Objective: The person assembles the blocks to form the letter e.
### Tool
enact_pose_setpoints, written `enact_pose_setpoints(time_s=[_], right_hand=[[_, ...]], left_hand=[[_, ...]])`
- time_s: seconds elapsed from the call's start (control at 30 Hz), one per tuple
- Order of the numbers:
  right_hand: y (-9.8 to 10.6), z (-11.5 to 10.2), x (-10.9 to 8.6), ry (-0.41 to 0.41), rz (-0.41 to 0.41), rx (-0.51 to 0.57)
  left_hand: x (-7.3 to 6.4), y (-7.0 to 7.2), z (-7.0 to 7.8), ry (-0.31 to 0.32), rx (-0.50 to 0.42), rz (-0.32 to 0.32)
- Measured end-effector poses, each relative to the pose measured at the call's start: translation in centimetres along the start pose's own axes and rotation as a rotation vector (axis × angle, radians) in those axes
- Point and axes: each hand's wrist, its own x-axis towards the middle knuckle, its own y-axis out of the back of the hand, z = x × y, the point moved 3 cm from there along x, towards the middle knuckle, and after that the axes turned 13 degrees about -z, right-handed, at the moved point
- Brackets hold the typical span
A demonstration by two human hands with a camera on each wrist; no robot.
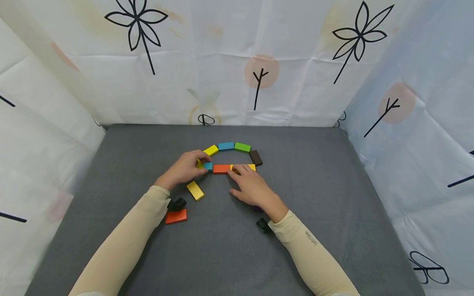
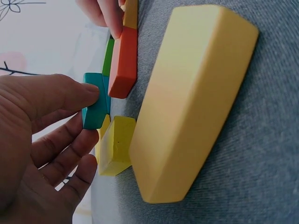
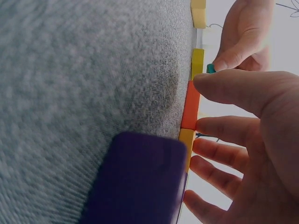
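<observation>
My left hand [image 1: 185,166] pinches a small teal block [image 2: 95,105] between thumb and fingers. It is held just above the grey table, near the left end of an orange-red block [image 1: 221,169]. My right hand [image 1: 253,189] touches that orange-red block with its fingertips, the fingers fairly straight and partly covering a yellow block [image 1: 252,167] adjoining it. Beside the left fingers stands another yellow block [image 2: 117,144], mostly hidden by that hand from above. An arc of blocks curves behind: yellow [image 1: 211,150], blue [image 1: 226,146], green [image 1: 242,147] and dark brown [image 1: 256,158].
A loose yellow block [image 1: 195,190] lies in front of the left hand. Closer in, an orange-red block [image 1: 176,216] sits by the left wrist. A purple block [image 3: 140,177] lies under the right wrist. Printed white cloth [image 1: 222,82] hangs behind the grey table [image 1: 314,164].
</observation>
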Motion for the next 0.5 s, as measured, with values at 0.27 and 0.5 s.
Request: enact_pose_setpoints(time_s=[0.27, 0.5], right_hand=[[0.01, 0.01, -0.03, 0.001, 0.003, -0.004], [-0.01, 0.06, 0.02, -0.003, 0.004, 0.004]], left_hand=[[0.41, -0.32, -0.07, 0.008, 0.028, -0.021], [0.62, -0.38, -0.01, 0.011, 0.072, -0.027]])
